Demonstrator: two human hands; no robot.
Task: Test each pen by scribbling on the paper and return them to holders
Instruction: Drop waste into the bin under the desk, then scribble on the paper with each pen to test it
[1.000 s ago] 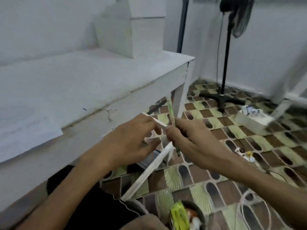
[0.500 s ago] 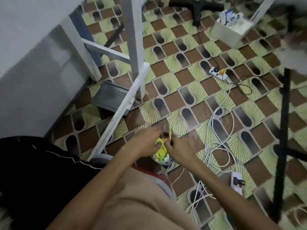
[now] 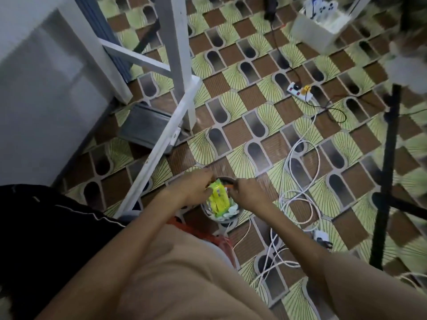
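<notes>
Pen (image 3: 228,186): a slim stick of which only a short orange end is being shown, low over the floor, at the mouth of the holder; the rest is being hidden by fingers.
Holder: a small round dark container (image 3: 231,221) is being stood on the brown-and-green patterned tile floor (image 3: 254,125), stuffed with a yellow-green plastic packet (image 3: 218,199) and white scraps.
Right hand (image 3: 248,196): the fingers are being curled and the pen's end is being pinched at the fingertips.
Left hand (image 3: 193,189): the fingers are being curled at the container's far-left rim, with the thumb laid against the packet; whether the packet is being gripped cannot be told.
Direction: the container's opening is lying directly below and between both hands, just beside the fingertips.
Long axis: the visible end is being pointed roughly sideways, from the right hand toward the left; the true tilt cannot be told.
Nearer hand: the right hand is judged the one doing the placing.
Coming move: the pen is probably being tipped upright and lowered into the gap beside the packet.
Risk: the packet is crowding the opening, so the tip may be blocked.
Table: only a white painted wooden leg (image 3: 175,54) is being seen, well apart.
</notes>
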